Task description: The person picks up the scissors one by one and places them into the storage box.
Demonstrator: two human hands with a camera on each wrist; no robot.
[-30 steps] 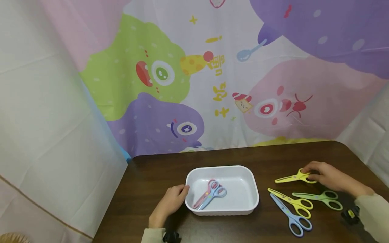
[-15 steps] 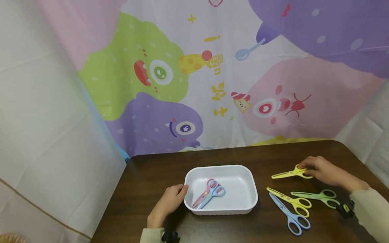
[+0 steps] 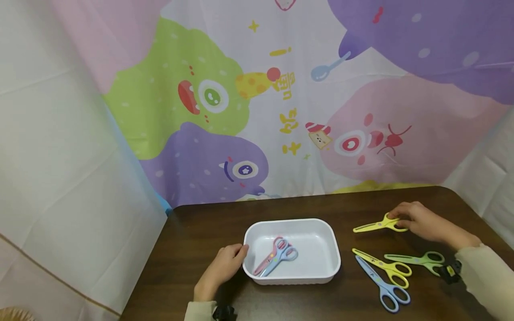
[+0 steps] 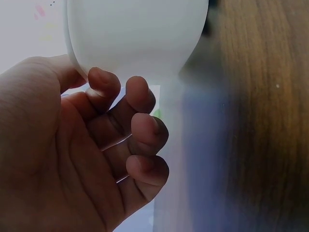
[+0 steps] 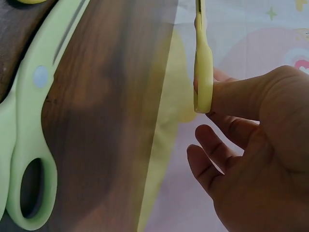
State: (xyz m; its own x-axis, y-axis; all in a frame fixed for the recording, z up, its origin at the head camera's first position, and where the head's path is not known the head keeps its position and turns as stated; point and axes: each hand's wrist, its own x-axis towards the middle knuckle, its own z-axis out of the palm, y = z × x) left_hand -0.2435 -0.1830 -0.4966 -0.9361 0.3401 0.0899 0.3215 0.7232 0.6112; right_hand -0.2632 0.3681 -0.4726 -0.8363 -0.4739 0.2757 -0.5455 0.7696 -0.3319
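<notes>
A white plastic tray (image 3: 313, 249) stands on the table in the head view, with pink scissors (image 3: 263, 264) and light blue scissors (image 3: 286, 253) lying crossed inside it. My left hand (image 3: 225, 265) pinches the tray's left end, thumb at the rim and forefinger curled against the outer wall; its other fingers bend freely in the left wrist view. At the far right, my right hand (image 3: 425, 223) pinches yellow scissors (image 3: 371, 227) by the handle loops, blades pointing left. In the right wrist view these yellow scissors (image 5: 204, 72) appear edge-on between thumb and fingers, raised off the table.
On the table right of the tray lie a second pair of yellow scissors (image 3: 381, 264), blue scissors (image 3: 375, 276) and green scissors (image 3: 413, 258), the yellow and blue ones close together. A cartoon-print curtain (image 3: 297, 174) hangs behind the table's back edge.
My right hand has moved left and slightly toward the back, carrying the yellow scissors with it. The left hand and the tray have stayed in place.
</notes>
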